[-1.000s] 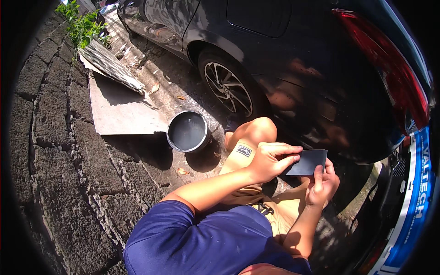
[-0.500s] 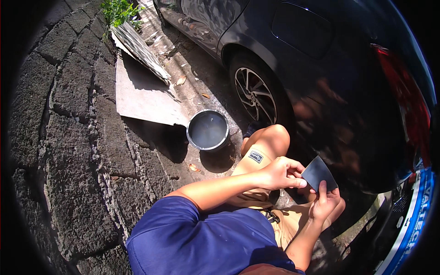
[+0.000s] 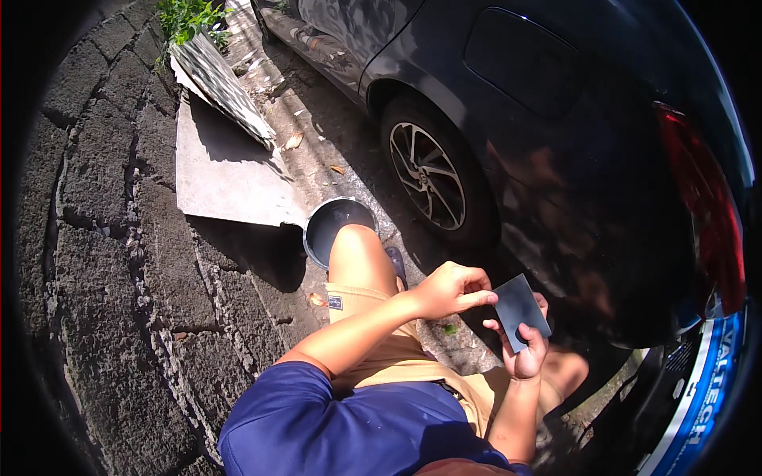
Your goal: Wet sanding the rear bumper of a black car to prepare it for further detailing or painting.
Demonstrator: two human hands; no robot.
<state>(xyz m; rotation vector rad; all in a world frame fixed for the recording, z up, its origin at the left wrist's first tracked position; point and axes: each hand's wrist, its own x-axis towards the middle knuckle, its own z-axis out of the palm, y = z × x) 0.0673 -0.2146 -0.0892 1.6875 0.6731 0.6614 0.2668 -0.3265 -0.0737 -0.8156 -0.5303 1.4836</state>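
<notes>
A dark grey rectangular piece of sandpaper (image 3: 520,308) is between my two hands, its flat face turned up. My right hand (image 3: 525,349) holds it from below, with the thumb pressed on the near part of the face and the other fingers behind. At the sheet's left edge, the thumb and bent fingers of my left hand (image 3: 456,290) pinch together. Part of the sheet's back and the right fingers behind it are hidden.
A dark car with a wheel (image 3: 429,174) and red tail light (image 3: 698,190) stands close on the right. My bent left knee (image 3: 359,250) partly covers a dark bucket (image 3: 316,252). Left lie a pale board (image 3: 226,182) and a rough stone block wall (image 3: 103,309); a green plant (image 3: 186,17) grows beyond.
My left knee has swung left, in front of the bucket. Both hands have shifted left with the sandpaper, which has turned. The view has moved slightly.
</notes>
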